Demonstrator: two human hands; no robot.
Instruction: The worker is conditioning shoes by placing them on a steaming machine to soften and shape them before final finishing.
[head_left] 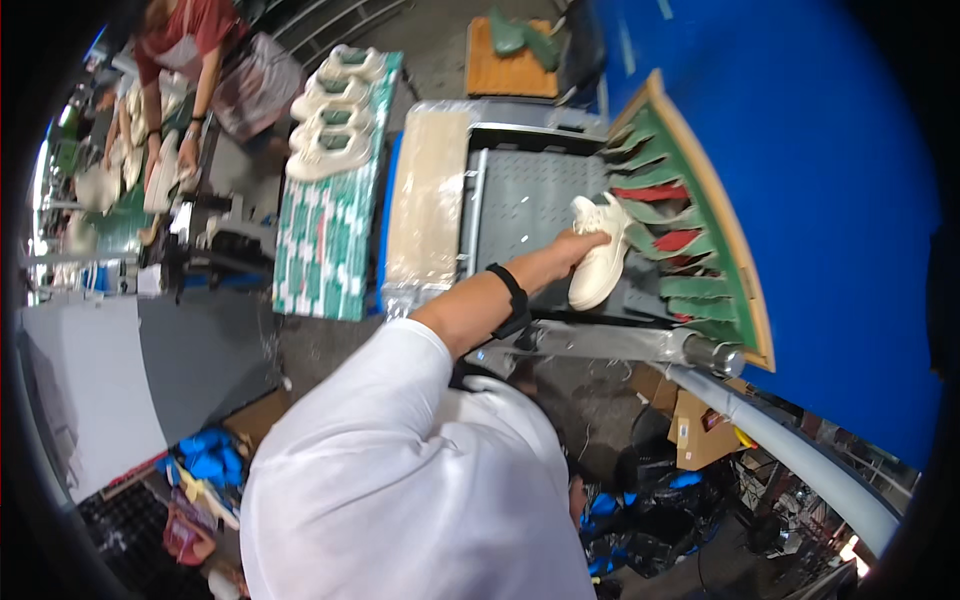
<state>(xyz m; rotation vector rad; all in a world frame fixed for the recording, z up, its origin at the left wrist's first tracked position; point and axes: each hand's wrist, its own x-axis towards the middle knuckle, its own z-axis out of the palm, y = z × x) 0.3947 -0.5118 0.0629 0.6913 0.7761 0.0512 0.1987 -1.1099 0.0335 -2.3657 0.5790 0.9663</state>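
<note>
My left hand (583, 246) is closed around a cream lace-up sneaker (600, 272), its toe pointing toward me. The shoe hangs over a grey perforated conveyor bed (530, 190), right beside a curtain of green and red strips (665, 215). Part of my grip is hidden by the shoe. A dark band (512, 305) circles my wrist. My right hand does not show clearly; only a small patch of skin appears beside my white shirt.
A blue machine housing (800, 180) with a wooden-edged opening (738, 240) stands at the right. Several cream shoes (330, 150) line a green-and-white board (325, 240) at left. Another person (205, 70) handles shoes at far left. A metal rail (610, 340) borders the conveyor's near side.
</note>
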